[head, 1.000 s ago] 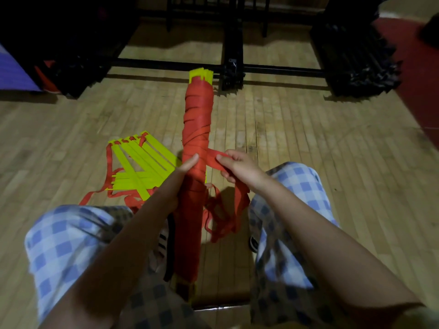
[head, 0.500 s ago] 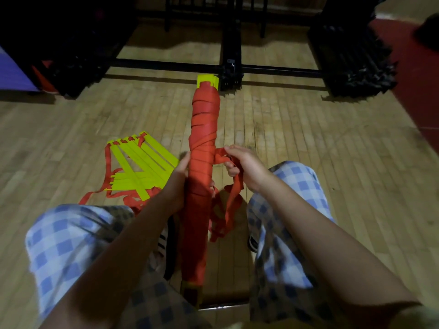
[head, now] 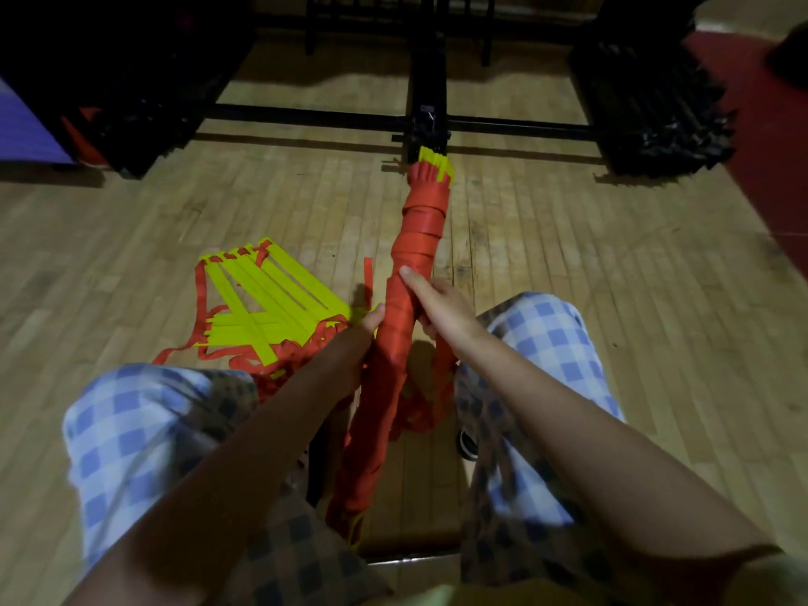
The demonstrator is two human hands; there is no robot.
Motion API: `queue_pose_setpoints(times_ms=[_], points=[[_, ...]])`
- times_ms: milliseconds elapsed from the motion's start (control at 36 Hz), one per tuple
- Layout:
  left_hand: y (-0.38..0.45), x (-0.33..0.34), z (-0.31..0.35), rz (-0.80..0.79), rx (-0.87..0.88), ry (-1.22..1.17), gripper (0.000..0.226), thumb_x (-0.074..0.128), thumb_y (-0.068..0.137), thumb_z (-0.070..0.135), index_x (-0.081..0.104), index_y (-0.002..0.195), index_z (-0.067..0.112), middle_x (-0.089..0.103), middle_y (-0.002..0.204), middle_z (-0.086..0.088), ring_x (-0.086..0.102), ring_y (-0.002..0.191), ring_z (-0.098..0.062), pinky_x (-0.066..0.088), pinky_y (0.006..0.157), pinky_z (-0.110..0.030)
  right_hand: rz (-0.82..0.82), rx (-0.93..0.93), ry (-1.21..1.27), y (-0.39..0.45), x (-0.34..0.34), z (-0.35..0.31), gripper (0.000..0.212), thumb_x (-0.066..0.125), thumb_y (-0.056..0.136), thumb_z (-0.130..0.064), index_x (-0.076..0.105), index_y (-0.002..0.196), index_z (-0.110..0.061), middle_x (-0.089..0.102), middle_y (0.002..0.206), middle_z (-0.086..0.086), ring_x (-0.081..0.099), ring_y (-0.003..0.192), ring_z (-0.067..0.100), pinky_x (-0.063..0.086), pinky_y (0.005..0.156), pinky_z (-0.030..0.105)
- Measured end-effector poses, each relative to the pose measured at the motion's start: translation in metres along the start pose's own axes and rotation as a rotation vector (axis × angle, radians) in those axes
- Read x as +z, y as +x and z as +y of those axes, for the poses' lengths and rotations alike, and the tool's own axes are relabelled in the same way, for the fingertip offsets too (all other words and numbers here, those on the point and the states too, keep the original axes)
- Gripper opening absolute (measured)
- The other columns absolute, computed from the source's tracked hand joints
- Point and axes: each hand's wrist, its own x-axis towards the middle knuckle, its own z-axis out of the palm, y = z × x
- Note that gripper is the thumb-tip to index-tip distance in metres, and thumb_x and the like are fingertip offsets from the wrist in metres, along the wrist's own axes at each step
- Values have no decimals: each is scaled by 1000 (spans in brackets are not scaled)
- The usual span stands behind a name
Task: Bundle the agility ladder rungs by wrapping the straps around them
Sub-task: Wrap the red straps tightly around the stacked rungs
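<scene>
**Keep the strap tight on each turn**

The bundle (head: 413, 273) stands tilted between the knees. The right hand (head: 437, 306) grips it with the strap; the left hand (head: 360, 338) holds its side. Each turn should overlap, pulled firmly.

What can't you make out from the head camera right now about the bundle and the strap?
- Near end of the wrapped bundle: head view, hidden between the legs.
- Free end of the loose strap: head view, hidden behind the right hand and its forearm.
- Left hand fingers: head view, motion-blurred, mostly behind the bundle.
- Second ladder near edge: head view, covered by the left forearm.
</scene>
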Motion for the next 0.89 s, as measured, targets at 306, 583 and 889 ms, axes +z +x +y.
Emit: queue_pose_setpoints(times_ms=[306, 583, 889], points=[[13, -6, 0, 0, 53, 80, 51, 45, 100, 44, 68, 78, 5, 68, 62, -8, 63, 51, -15, 49, 53, -18, -81, -32, 146, -5, 0, -10, 31, 66, 87, -48, 60, 83, -19, 54, 69, 3, 49, 59, 16, 37, 56, 25], [-3, -4, 8, -368, 21, -58, 79, 18, 96, 66, 65, 112, 4, 66, 74, -14, 67, 57, -29, 54, 52, -28, -223, -133, 416, -4, -10, -15, 34, 59, 90, -45, 54, 77, -14, 38, 46, -4, 32, 47, 14, 34, 55, 29], [-14, -6, 11, -423, 47, -4, 81, 24, 88, 73, 64, 85, 3, 61, 64, -17, 60, 47, -29, 48, 53, -30, -289, -97, 216, 0, -25, -15, 44, 59, 89, -54, 59, 75, -12, 49, 54, 2, 45, 44, 13, 39, 50, 24]])
